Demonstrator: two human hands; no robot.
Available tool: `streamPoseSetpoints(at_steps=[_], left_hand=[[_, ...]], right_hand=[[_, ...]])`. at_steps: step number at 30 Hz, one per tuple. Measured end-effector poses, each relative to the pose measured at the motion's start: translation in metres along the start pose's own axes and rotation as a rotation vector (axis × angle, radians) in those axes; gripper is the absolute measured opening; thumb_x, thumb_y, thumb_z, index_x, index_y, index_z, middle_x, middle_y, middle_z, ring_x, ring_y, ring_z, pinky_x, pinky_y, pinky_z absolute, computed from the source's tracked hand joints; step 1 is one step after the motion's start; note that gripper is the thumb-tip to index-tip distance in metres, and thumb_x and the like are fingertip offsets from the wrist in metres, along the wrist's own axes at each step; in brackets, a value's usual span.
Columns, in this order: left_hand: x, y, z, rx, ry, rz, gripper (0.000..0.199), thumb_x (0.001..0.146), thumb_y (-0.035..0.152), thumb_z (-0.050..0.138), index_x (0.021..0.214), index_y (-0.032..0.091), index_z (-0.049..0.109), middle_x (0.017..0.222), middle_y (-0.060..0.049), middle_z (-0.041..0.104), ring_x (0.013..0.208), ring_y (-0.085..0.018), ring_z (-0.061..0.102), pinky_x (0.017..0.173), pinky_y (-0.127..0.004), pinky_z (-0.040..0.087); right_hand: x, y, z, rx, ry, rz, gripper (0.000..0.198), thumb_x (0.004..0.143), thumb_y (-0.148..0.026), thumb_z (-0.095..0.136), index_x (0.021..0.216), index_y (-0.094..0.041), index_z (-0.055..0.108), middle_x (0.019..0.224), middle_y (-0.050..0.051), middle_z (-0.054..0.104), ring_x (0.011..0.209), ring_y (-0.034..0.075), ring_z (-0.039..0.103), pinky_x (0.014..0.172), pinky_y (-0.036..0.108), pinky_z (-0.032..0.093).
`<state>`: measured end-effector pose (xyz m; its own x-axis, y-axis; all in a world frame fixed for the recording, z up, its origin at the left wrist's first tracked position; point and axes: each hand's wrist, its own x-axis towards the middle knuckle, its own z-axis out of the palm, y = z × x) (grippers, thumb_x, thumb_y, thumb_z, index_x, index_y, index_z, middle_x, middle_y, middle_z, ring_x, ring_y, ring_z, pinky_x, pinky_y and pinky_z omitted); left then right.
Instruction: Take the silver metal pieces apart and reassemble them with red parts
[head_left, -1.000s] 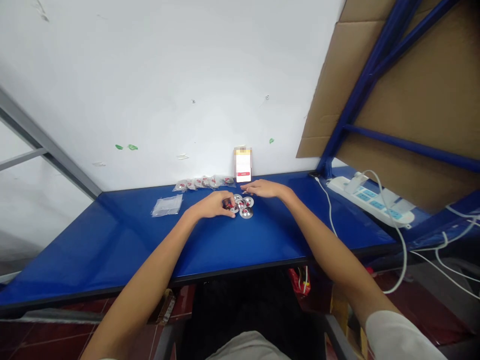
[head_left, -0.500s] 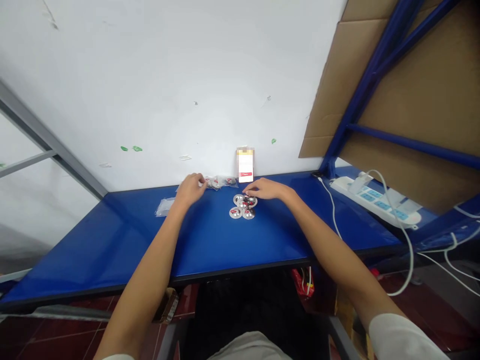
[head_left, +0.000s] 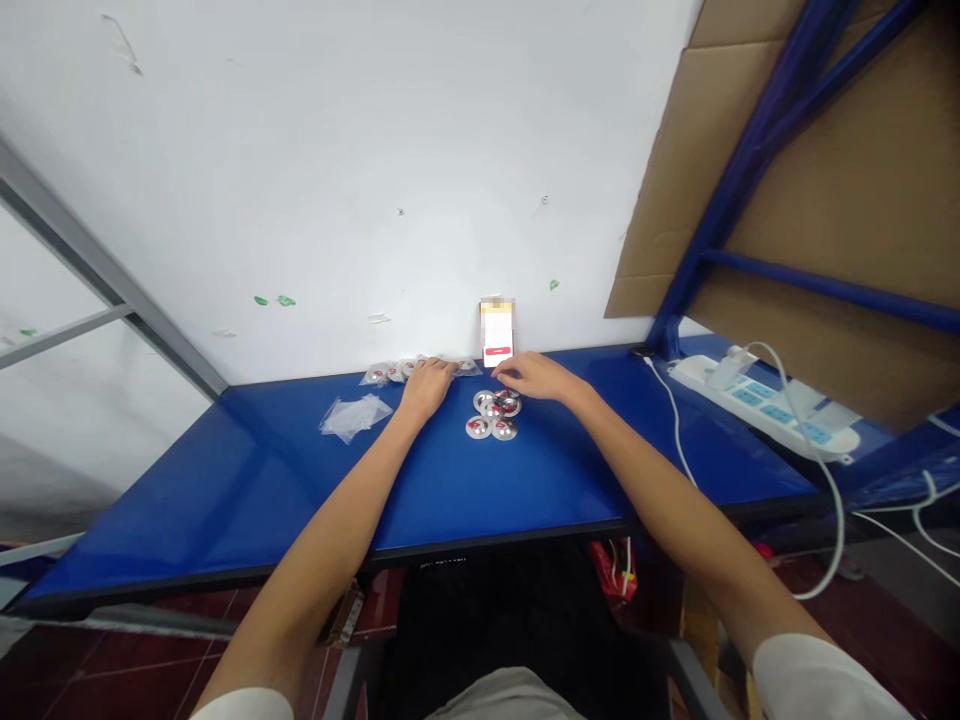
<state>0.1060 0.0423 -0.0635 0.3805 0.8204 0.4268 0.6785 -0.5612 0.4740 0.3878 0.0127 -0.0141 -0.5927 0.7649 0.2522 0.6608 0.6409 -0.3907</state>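
My left hand (head_left: 429,386) lies over a row of round silver discs with red marks, in clear bags (head_left: 385,373), along the wall. Its fingers reach forward, laid on the row, and it covers the middle of it. My right hand (head_left: 541,377) hovers just behind a small cluster of loose silver discs (head_left: 492,411), fingers bent downward and apart, with nothing visible in them. Several of these discs overlap, and some show red marks. Flat clear plastic bags (head_left: 354,416) lie to the left of my left forearm.
A phone (head_left: 497,335) with a lit screen leans against the white wall behind the discs. At right on the blue table (head_left: 247,470) sit a white power strip (head_left: 763,405) and a white cable (head_left: 674,420). Blue frame bars and cardboard (head_left: 667,180) rise at right.
My left hand has moved right along the bagged row, uncovering its left end and the flat bags. My right hand has drawn slightly back from the loose discs. The view has shifted slightly.
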Motion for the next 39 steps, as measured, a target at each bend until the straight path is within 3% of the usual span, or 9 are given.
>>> streamPoseSetpoints(at_steps=[3, 7, 11, 15, 19, 23, 29, 34, 39], left_hand=[[-0.004, -0.004, -0.008, 0.125, 0.049, -0.035, 0.022, 0.103, 0.024, 0.054, 0.103, 0.023, 0.076, 0.115, -0.02, 0.075, 0.126, -0.038, 0.061, 0.116, -0.052, 0.039], [-0.009, -0.001, -0.024, 0.165, 0.231, -0.084, 0.024, 0.107, 0.033, 0.051, 0.113, 0.025, 0.073, 0.117, -0.016, 0.076, 0.117, -0.034, 0.067, 0.103, -0.043, 0.047], [-0.01, 0.008, -0.037, 0.03, 0.371, -0.156, 0.018, 0.104, 0.035, 0.057, 0.111, 0.027, 0.072, 0.103, -0.009, 0.08, 0.098, -0.029, 0.073, 0.094, -0.037, 0.05], [-0.008, 0.02, -0.036, -0.256, 0.449, -0.229, 0.019, 0.095, 0.038, 0.069, 0.106, 0.024, 0.07, 0.09, -0.004, 0.079, 0.081, -0.022, 0.072, 0.08, -0.032, 0.053], [-0.008, 0.033, -0.025, -0.684, 0.33, -0.263, 0.034, 0.089, 0.05, 0.077, 0.101, 0.02, 0.07, 0.087, -0.004, 0.076, 0.074, -0.02, 0.07, 0.067, -0.031, 0.057], [-0.012, 0.045, -0.016, -1.017, 0.187, -0.369, 0.041, 0.093, 0.054, 0.074, 0.108, 0.016, 0.071, 0.099, -0.01, 0.079, 0.083, -0.024, 0.077, 0.075, -0.037, 0.064], [-0.021, 0.054, 0.001, -1.343, -0.023, -0.488, 0.037, 0.103, 0.048, 0.061, 0.115, 0.014, 0.07, 0.124, -0.021, 0.078, 0.113, -0.032, 0.078, 0.095, -0.043, 0.065], [-0.025, 0.055, 0.013, -1.455, -0.072, -0.528, 0.032, 0.106, 0.04, 0.055, 0.116, 0.014, 0.069, 0.131, -0.023, 0.076, 0.122, -0.033, 0.075, 0.111, -0.05, 0.058], [-0.025, 0.053, 0.016, -1.499, -0.07, -0.602, 0.034, 0.107, 0.042, 0.049, 0.112, 0.014, 0.068, 0.128, -0.025, 0.076, 0.122, -0.034, 0.075, 0.115, -0.052, 0.056]], right_hand=[[0.001, -0.002, 0.003, 0.004, 0.02, 0.007, 0.027, 0.101, -0.024, 0.063, 0.116, -0.021, 0.085, 0.107, 0.007, 0.084, 0.093, 0.024, 0.076, 0.083, 0.029, 0.05], [0.003, -0.004, 0.007, 0.012, 0.094, 0.017, 0.028, 0.102, -0.023, 0.062, 0.121, -0.021, 0.083, 0.113, 0.008, 0.083, 0.103, 0.026, 0.076, 0.091, 0.031, 0.052], [0.004, -0.012, 0.014, 0.098, 0.212, 0.011, 0.03, 0.105, -0.028, 0.06, 0.129, -0.022, 0.078, 0.122, 0.01, 0.08, 0.112, 0.027, 0.073, 0.1, 0.036, 0.053], [0.011, -0.028, 0.032, 0.402, 0.288, 0.04, 0.044, 0.102, -0.041, 0.071, 0.142, -0.024, 0.065, 0.131, 0.011, 0.076, 0.106, 0.022, 0.074, 0.099, 0.037, 0.057], [0.022, -0.037, 0.049, 0.758, 0.314, 0.186, 0.051, 0.095, -0.054, 0.079, 0.131, -0.022, 0.063, 0.121, 0.013, 0.077, 0.091, 0.021, 0.077, 0.082, 0.034, 0.064], [0.023, -0.03, 0.041, 0.923, 0.357, 0.22, 0.049, 0.095, -0.068, 0.071, 0.107, -0.02, 0.071, 0.093, 0.008, 0.076, 0.078, 0.022, 0.078, 0.067, 0.03, 0.063], [0.009, -0.024, 0.007, 0.483, 0.491, 0.252, 0.046, 0.103, -0.06, 0.061, 0.107, -0.02, 0.082, 0.114, 0.01, 0.077, 0.085, 0.024, 0.073, 0.075, 0.035, 0.059], [0.005, -0.035, 0.0, 0.169, 0.485, 0.161, 0.041, 0.109, -0.049, 0.055, 0.111, -0.021, 0.086, 0.107, 0.011, 0.074, 0.099, 0.027, 0.069, 0.087, 0.035, 0.052], [0.008, -0.04, 0.005, 0.192, 0.503, 0.137, 0.038, 0.111, -0.042, 0.054, 0.106, -0.022, 0.086, 0.107, 0.01, 0.073, 0.097, 0.025, 0.069, 0.087, 0.034, 0.051]])
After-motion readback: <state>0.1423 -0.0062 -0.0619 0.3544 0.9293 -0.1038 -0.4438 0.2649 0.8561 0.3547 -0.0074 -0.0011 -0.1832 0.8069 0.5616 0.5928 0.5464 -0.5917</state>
